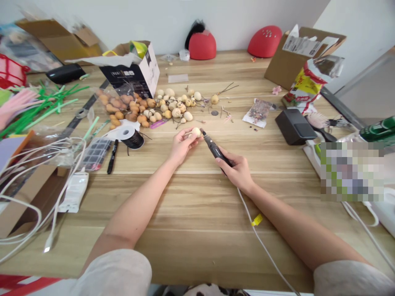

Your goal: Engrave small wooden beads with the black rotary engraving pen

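Observation:
My left hand (182, 145) pinches a small pale dried gourd (196, 132) between thumb and fingertips. My right hand (236, 170) grips a black cordless-style rotary tool (214, 149), and its thin bit reaches the gourd's right side. A white cable (258, 232) runs from the tool's rear across the wooden table (197, 213). Beyond my hands lies a loose heap of small dried gourds (163, 107), pale and orange-brown, with dry stems among them.
A spool of black cord (133, 138), a black marker (112, 156) and a compartment box (96, 154) lie left. Green pipe cleaners (52, 105) and tangled white cables (37, 181) fill the left side. Cardboard boxes (298, 55), a black device (294, 126) and red domes (202, 45) stand around the table.

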`<state>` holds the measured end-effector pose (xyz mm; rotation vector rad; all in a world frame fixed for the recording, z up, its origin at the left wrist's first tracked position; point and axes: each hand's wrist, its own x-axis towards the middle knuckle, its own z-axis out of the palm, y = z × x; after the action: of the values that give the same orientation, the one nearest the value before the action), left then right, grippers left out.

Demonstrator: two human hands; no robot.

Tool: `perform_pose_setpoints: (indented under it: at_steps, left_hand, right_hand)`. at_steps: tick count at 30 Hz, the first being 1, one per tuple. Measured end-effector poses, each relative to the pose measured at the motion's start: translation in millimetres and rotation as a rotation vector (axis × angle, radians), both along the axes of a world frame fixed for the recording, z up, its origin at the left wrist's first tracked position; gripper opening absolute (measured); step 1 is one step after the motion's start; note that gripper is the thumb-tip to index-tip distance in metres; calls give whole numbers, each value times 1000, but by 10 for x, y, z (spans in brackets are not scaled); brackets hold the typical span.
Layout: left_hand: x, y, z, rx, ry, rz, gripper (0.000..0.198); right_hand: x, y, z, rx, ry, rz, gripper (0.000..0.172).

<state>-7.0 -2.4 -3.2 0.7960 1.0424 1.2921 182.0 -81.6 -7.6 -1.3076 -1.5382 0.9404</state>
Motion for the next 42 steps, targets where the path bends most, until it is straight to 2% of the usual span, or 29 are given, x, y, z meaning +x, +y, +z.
perform_pose_setpoints:
  at_steps: [6, 18, 24, 34, 38, 42]
  left_hand:
    - [-5, -8, 11, 9, -7, -5, 39]
    - [-5, 7, 16, -21, -15, 19, 41]
    - [10, -1, 33, -47, -25, 21, 33]
    - [11, -7, 63, -65, -64, 20, 23]
    - [4, -1, 49, -61, -52, 10, 27]
    - [3, -2, 37, -59, -28, 3, 27]
  right_hand:
    - [3, 0, -4, 33, 28, -15, 43]
    - [9, 8, -29, -9, 46, -9, 48]
    - [6, 16, -31, 2, 34, -1, 49]
    - [8, 16, -31, 53, 5, 15, 43]
    - [5, 18, -33, 26, -6, 8, 42]
    - [-2, 14, -35, 80, 4, 8, 41]
